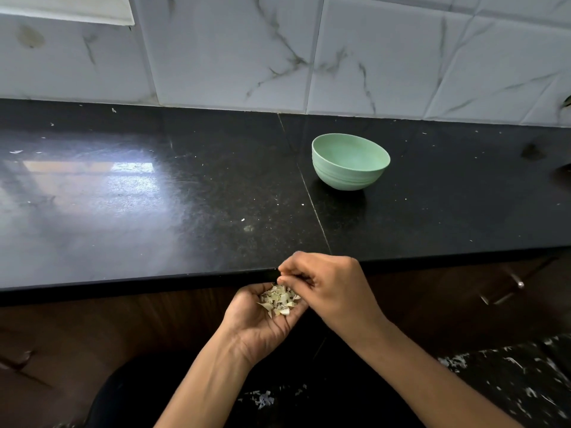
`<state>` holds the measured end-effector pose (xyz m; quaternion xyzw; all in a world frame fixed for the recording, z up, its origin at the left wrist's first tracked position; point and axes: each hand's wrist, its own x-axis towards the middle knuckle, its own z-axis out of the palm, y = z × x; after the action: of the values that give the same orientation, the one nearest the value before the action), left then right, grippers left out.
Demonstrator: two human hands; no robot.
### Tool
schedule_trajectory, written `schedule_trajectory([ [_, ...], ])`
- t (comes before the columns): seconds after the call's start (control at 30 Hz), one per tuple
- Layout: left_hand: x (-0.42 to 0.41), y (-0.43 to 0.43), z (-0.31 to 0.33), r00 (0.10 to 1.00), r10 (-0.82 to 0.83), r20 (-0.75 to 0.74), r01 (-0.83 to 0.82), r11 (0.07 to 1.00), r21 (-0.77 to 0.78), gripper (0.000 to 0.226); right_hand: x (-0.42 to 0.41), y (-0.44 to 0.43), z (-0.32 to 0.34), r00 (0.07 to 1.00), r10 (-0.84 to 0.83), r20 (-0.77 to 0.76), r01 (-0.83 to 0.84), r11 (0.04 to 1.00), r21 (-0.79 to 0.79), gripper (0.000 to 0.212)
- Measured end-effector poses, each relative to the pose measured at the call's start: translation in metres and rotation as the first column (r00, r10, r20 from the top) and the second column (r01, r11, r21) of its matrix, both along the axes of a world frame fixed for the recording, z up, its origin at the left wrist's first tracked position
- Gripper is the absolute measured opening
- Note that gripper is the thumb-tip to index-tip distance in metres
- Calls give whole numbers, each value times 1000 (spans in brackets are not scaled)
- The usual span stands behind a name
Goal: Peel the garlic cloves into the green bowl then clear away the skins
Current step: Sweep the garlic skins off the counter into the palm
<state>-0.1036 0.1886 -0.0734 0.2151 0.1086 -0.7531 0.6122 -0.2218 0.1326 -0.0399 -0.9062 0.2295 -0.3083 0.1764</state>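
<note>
A pale green bowl (350,162) stands on the black counter (185,196), right of the middle and near the wall; its inside is hidden from this angle. My left hand (262,325) is cupped palm up just below the counter's front edge and holds a small heap of papery garlic skins (280,300). My right hand (327,288) is curled over the heap from the right, fingertips together at the counter's edge above the skins. No garlic cloves are visible.
The counter carries small scattered flecks of skin (242,220). A marble-tiled wall (309,57) rises behind it. Dark wooden cabinet fronts with a metal handle (506,288) run below the edge. A speckled floor (509,381) shows at lower right.
</note>
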Motion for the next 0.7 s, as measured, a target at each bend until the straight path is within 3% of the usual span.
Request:
schedule_trajectory([
  [0.13,0,-1,0,1000,8,-19,-8,1000,-16,38,7,-10,4,995,77,-61,-77,997,-8,18],
  [0.23,5,-3,-9,999,-37,35,36,999,41,49,11,-44,20,998,-60,34,58,998,36,26],
  [0.3,6,-2,-12,998,-48,29,46,997,67,55,19,-74,28,970,-219,-107,223,974,30,35],
  [0.37,7,-3,-13,998,-51,20,49,996,77,57,29,-94,28,903,-243,-354,281,958,59,40],
  [0.47,7,-3,-14,999,-44,15,42,995,91,56,31,-90,14,851,-88,-517,157,983,91,49],
  [0.7,4,-3,-7,1000,10,-16,-9,999,50,39,1,-35,0,918,181,-352,-196,981,-8,54],
])
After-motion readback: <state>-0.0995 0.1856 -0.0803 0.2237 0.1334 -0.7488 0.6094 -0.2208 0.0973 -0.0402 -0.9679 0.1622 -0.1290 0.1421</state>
